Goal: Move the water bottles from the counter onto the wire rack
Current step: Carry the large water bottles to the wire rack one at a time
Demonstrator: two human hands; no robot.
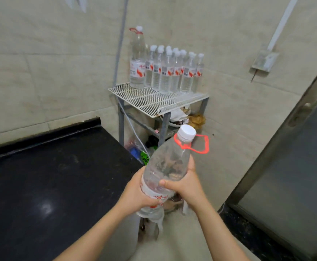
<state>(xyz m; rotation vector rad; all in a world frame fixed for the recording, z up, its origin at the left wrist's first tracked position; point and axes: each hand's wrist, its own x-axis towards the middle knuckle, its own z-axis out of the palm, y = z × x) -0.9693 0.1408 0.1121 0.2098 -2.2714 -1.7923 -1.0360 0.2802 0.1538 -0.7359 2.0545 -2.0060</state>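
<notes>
I hold a large clear water bottle [168, 164] with a white cap and a red carry loop, tilted toward the rack, in front of me. My left hand [135, 193] grips its lower, labelled part. My right hand [186, 183] grips its middle from the right. The white wire rack [150, 100] stands in the corner beyond. On its back half stand one tall bottle [137, 59] with a red loop and several smaller bottles [172, 72] in a tight group.
The black counter [50, 176] fills the left foreground and ends beside the rack. Bags and clutter [182, 117] lie on the rack's lower shelves. A metal door frame [278, 147] rises on the right. Tiled walls close the corner; a cable [120, 40] runs down behind the rack.
</notes>
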